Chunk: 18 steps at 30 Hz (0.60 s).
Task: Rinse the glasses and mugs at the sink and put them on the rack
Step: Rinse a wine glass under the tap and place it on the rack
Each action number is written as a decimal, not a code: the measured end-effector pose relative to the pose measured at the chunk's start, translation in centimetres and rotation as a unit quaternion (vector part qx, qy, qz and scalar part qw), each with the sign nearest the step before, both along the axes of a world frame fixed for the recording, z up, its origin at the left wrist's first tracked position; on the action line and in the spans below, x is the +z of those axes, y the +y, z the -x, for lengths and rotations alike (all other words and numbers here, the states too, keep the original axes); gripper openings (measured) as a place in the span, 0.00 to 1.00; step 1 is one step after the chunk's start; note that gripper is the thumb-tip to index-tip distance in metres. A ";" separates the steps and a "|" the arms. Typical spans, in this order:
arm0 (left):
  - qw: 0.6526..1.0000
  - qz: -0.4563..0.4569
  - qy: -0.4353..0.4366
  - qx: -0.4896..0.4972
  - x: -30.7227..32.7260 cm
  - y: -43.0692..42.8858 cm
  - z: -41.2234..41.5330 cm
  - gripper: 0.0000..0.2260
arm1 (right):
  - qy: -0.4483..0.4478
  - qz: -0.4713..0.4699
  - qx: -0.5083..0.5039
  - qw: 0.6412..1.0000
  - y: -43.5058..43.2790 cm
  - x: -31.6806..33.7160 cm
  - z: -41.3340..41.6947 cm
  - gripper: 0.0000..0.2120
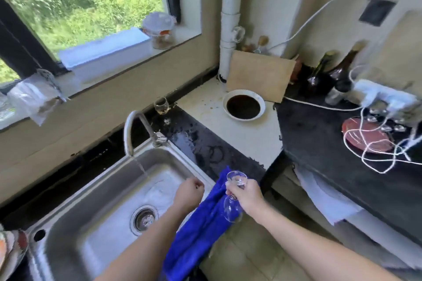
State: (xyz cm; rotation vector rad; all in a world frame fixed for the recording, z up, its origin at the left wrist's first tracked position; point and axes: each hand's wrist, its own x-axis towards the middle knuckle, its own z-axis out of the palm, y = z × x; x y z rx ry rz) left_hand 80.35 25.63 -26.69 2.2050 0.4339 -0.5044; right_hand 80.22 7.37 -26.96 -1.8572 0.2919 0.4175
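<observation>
My right hand (246, 196) is closed round the stem of a wine glass (235, 198), held tilted with its foot up, just right of the sink (91, 223) above the blue cloth (201, 223). My left hand (189, 193) is curled into a fist over the basin, gripping nothing I can see. Wet glass on a thin stem could slip or knock the counter edge, I reckon. The tap (137, 130) runs. I count two glasses: mine, and a second glass (161, 106) behind the tap. One white bowl (243, 104), two dark bottles (338, 75). No rack in view.
</observation>
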 end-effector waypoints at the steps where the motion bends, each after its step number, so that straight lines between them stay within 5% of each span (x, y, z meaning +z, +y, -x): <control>1: 1.000 -0.011 -0.005 -0.028 0.4 -2.6 -0.3 0.09 | 0.000 -0.012 -0.023 1.000 -2.4 0.2 0.7 0.19; 11: 0.962 0.008 -0.044 -0.271 1.8 -34.5 2.9 0.09 | -0.027 0.046 -0.229 0.972 -32.1 1.9 12.8 0.12; 18: 0.904 0.026 -0.040 -0.424 4.2 -53.1 7.3 0.09 | -0.047 0.173 -0.369 0.912 -48.9 3.2 20.5 0.14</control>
